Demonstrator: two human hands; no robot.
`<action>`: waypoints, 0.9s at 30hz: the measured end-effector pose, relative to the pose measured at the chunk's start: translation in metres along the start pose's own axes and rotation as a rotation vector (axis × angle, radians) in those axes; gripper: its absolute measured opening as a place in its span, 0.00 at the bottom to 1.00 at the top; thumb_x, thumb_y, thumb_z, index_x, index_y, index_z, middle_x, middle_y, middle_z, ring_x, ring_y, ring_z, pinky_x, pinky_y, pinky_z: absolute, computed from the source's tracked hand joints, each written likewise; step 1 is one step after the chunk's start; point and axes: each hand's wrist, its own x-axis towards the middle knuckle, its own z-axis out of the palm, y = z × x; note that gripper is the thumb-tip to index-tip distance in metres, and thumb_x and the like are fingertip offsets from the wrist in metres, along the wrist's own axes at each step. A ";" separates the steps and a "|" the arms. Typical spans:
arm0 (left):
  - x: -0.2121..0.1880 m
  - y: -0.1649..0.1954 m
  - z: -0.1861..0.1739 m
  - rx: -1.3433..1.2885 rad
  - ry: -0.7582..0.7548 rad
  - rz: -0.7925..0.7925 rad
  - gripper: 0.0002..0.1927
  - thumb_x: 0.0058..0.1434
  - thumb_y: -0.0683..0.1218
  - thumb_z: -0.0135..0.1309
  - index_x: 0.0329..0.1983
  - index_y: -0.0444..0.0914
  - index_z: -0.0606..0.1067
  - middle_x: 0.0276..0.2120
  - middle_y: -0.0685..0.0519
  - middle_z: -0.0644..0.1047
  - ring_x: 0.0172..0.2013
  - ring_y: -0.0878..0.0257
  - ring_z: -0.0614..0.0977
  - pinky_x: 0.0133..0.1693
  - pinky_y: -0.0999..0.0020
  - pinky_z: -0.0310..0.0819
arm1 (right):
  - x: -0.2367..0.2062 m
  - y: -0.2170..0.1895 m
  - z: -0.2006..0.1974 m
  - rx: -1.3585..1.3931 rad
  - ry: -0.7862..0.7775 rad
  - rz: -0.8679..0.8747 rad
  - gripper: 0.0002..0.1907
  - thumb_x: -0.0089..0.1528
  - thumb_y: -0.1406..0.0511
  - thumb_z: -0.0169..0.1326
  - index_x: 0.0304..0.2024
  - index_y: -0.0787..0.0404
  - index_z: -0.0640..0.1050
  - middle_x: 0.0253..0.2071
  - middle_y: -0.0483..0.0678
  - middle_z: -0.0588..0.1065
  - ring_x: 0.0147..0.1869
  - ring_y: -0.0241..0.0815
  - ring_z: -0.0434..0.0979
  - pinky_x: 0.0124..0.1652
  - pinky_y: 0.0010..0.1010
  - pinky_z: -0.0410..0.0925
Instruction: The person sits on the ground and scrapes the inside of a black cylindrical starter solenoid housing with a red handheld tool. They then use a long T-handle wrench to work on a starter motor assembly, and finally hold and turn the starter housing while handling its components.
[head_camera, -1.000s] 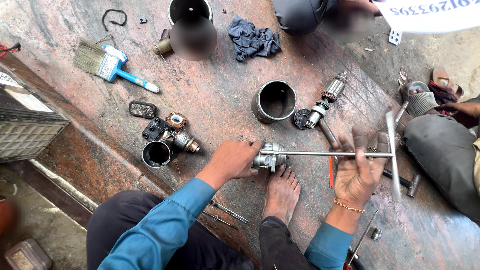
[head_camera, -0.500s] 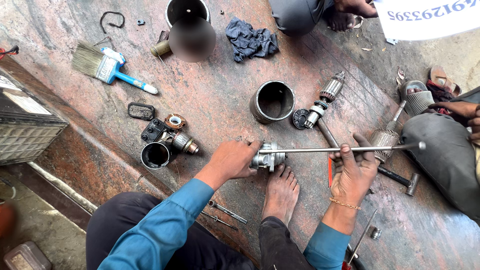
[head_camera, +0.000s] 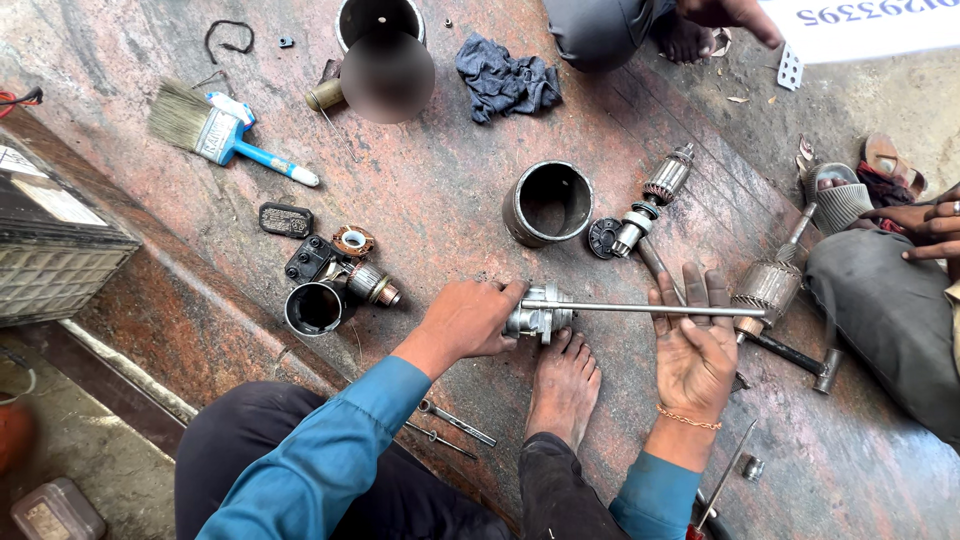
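Metal housing (head_camera: 537, 318) with a long thin rod (head_camera: 650, 309) lies on the stone floor (head_camera: 450, 200), just above a bare foot (head_camera: 565, 385). Left hand (head_camera: 470, 318) closes its grip on the housing; right hand (head_camera: 692, 350) lies open, palm up, under the rod.

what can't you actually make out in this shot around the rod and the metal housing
Head view only:
- Metal housing: its near-left side is covered by the left hand, so the grip there is unseen.
- Long rod: its far end merges with the wound armature; contact unclear.
- Right hand: open under the rod; touching or just below, cannot tell.
- Round object by the dark cylinder: blurred out.
- Hammer: handle partly behind the right hand.
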 end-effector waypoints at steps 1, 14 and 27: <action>0.000 0.000 0.000 -0.003 -0.006 -0.002 0.37 0.46 0.56 0.69 0.57 0.39 0.70 0.28 0.43 0.81 0.32 0.42 0.83 0.32 0.46 0.78 | -0.001 -0.001 0.002 0.001 -0.007 0.005 0.33 0.61 0.78 0.49 0.70 0.64 0.64 0.72 0.61 0.66 0.76 0.64 0.68 0.69 0.52 0.63; 0.001 0.000 0.003 -0.006 -0.002 -0.007 0.37 0.46 0.56 0.69 0.57 0.40 0.70 0.29 0.43 0.81 0.32 0.42 0.83 0.32 0.46 0.78 | -0.003 -0.004 -0.010 -0.165 0.173 -0.030 0.19 0.73 0.69 0.48 0.66 0.68 0.66 0.55 0.64 0.75 0.59 0.63 0.79 0.58 0.52 0.75; 0.000 -0.001 0.004 -0.010 0.027 0.014 0.36 0.46 0.55 0.69 0.56 0.39 0.70 0.29 0.43 0.81 0.33 0.41 0.83 0.32 0.46 0.77 | -0.002 -0.005 -0.033 -0.117 0.222 -0.090 0.10 0.73 0.68 0.52 0.56 0.60 0.72 0.54 0.51 0.77 0.62 0.57 0.80 0.56 0.44 0.75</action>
